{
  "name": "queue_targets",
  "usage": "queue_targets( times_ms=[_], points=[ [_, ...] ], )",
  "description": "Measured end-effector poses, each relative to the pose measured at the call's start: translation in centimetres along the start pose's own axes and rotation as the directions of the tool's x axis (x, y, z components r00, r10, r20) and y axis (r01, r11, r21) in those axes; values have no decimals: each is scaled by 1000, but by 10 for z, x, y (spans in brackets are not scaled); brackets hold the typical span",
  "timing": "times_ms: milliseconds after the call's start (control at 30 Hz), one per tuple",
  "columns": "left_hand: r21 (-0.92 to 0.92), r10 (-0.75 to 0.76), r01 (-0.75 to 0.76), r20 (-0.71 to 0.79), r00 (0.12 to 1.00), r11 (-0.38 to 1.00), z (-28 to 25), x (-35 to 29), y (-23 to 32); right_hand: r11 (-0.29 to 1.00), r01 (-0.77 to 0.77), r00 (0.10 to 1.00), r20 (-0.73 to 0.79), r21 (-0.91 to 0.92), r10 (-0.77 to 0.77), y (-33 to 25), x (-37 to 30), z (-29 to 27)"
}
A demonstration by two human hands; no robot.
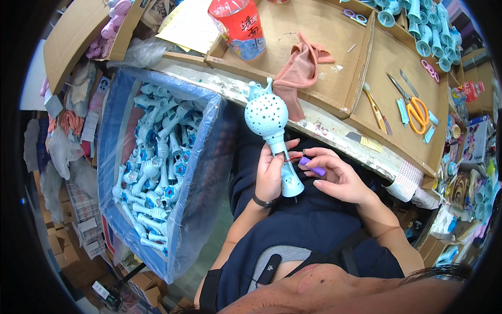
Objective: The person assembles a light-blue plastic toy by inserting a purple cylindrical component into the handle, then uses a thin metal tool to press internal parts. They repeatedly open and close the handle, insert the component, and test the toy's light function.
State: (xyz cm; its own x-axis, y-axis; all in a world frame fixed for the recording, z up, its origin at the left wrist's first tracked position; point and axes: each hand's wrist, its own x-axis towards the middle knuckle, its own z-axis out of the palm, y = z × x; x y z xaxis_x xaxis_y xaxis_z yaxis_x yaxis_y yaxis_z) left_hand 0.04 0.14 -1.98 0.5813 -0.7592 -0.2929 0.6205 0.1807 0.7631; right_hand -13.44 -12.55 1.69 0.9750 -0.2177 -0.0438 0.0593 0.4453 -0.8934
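A light blue toy wand (265, 116) stands nearly upright over my lap. It has a round head dotted with star-shaped holes, a small crown on top and an opening in its handle. My left hand (268, 178) is closed around the handle, just below the head. A thin red wire (293, 157) runs from the handle opening towards a small purple cylinder (316, 168), which looks like a wrapped battery. My right hand (342, 180) pinches that cylinder beside the handle, with the fingers curled.
A blue plastic-lined bin (194, 152) at my left holds several similar light blue toy parts. Ahead, cardboard trays (340, 78) carry a pink cloth (299, 65), orange-handled scissors (417, 116), a brush (372, 104) and a red-labelled bottle (241, 31). Blue cone-shaped parts (426, 31) pile up far right.
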Motion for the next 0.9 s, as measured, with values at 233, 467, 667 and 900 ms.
queue_targets(
  times_ms=[233, 467, 667, 900],
  points=[
    [-3, 74, -74, -16, 997, 997, 8, 1, -2, 640, 273, 957, 132, -718, -260, 3, -1, 4],
    [-17, 82, -83, -40, 996, 996, 7, -1, -1, 764, 283, 947, 40, -579, -320, 11, -6, 10],
    [-29, 116, -117, -30, 993, 993, 8, -1, -1, 434, 386, 881, 185, -814, -436, 19, -4, 8],
    [-51, 126, -129, -47, 991, 990, 10, -2, -2, 413, 448, 847, 229, -793, -480, 30, 0, 16]
  ],
)
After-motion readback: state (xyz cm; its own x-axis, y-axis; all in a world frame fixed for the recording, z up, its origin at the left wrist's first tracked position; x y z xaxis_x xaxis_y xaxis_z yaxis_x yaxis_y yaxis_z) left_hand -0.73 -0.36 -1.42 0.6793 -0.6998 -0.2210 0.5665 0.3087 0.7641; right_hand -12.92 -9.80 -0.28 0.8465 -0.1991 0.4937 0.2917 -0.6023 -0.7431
